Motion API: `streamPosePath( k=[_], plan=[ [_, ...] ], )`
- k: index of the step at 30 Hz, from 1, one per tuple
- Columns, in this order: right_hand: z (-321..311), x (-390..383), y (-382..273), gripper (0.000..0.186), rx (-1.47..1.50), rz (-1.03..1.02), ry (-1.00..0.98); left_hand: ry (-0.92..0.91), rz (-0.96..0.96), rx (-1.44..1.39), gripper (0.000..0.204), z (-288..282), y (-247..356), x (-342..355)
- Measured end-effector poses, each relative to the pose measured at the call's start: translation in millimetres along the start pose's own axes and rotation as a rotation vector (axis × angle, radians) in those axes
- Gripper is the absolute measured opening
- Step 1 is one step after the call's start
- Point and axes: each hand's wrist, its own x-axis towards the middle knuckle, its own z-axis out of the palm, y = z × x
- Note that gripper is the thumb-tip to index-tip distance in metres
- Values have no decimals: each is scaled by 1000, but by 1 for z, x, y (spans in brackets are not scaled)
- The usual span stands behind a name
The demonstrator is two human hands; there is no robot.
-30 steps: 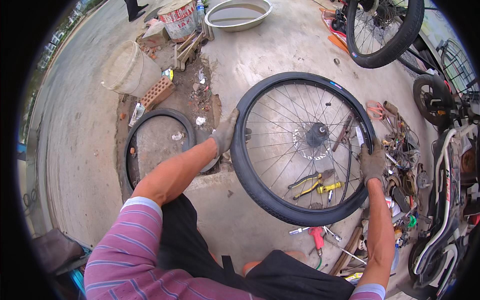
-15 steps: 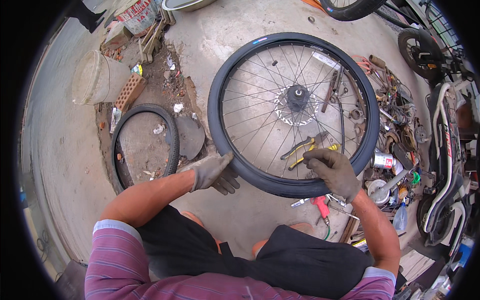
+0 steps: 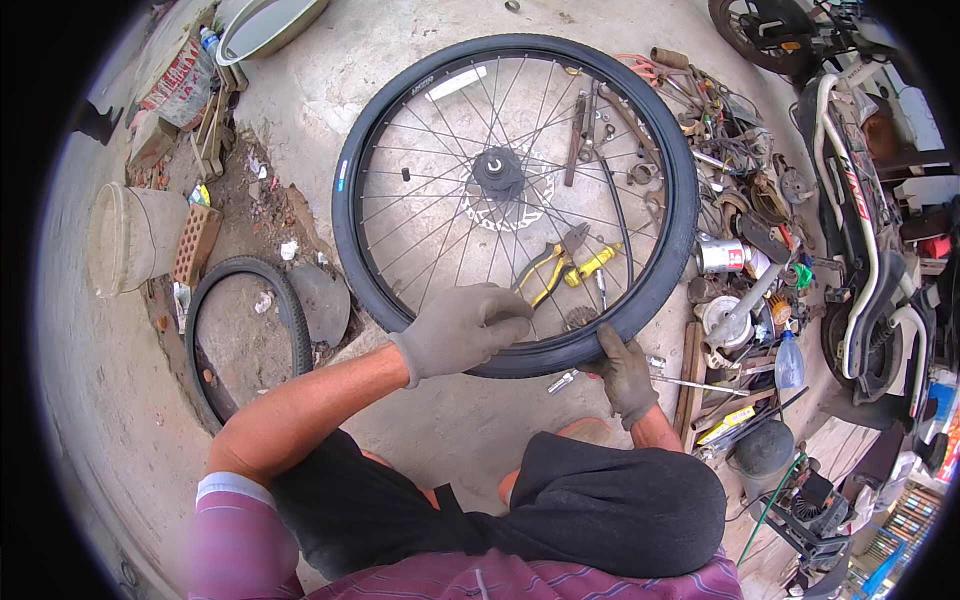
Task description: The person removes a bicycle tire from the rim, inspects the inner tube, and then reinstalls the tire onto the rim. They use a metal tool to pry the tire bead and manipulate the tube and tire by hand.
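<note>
A bicycle wheel point(image 3: 372, 292) with a black tire, thin spokes, a disc rotor and a dark hub lies flat on the concrete before me. My left hand point(image 3: 465, 330), in a grey glove, reaches over its near rim with the fingers bent and drawn together. Whatever those fingertips may hold is hidden. At the near right part of the tire, my gloved right hand point(image 3: 622, 380) grips the rubber, thumb on top and fingers below. Yellow-handled pliers point(image 3: 548, 272) and a yellow tool point(image 3: 595, 262) show between the spokes, on the ground.
Left of the wheel lies a smaller tire point(image 3: 197, 340), near a perforated brick point(image 3: 197, 243) and a whitish bucket point(image 3: 130, 240). Tools and metal parts point(image 3: 745, 190) crowd the right side, with a spray can point(image 3: 720, 255). Beyond them stands a motorbike point(image 3: 850, 220). A basin point(image 3: 262, 35) sits far left.
The wheel has turned counterclockwise; its tire label moved from the far side to the left. My left hand came over the rim, while my right hand moved down onto the tire. The view shifted.
</note>
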Motion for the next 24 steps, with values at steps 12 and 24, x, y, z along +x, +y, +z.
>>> streamPosePath(
  k=[12, 24],
  plan=[
    [-17, 16, 22, 58, 190, -151, 16, -43, 380, 451, 25, 79, -13, 100],
    [17, 44, 8, 64, 972, -77, -527, -231, 288, 319, 24, 68, -6, 135]
  ],
)
